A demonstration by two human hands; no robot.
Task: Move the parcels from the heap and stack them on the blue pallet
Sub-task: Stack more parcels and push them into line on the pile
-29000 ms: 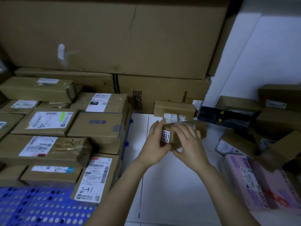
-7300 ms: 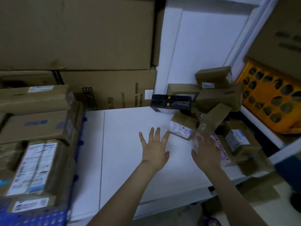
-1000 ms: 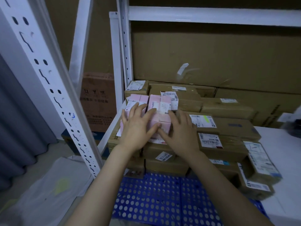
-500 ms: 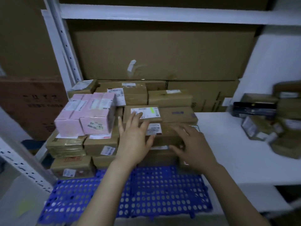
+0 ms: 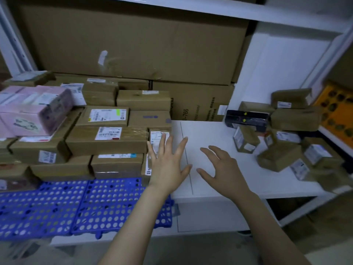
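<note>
Brown taped parcels (image 5: pixel 107 138) are stacked in layers on the blue perforated pallet (image 5: pixel 80 205) at the left, with pink parcels (image 5: pixel 32 109) on top at the far left. The heap of loose brown parcels (image 5: pixel 278 157) lies at the right end of the white shelf (image 5: pixel 210 134), along with a black box (image 5: pixel 246 119). My left hand (image 5: pixel 168 161) hovers, fingers spread, at the stack's right edge. My right hand (image 5: pixel 223 167) is over the bare shelf, fingers apart, holding nothing.
Large flat cartons (image 5: pixel 133 44) stand against the back wall behind the stack. An orange perforated crate (image 5: pixel 336 109) sits at the far right. White shelf uprights and a beam frame the bay. Floor shows below the shelf's front edge.
The view has swung right from the pallet stack toward the heap. Both hands have left the stacked parcels and moved right over the white shelf, still empty.
</note>
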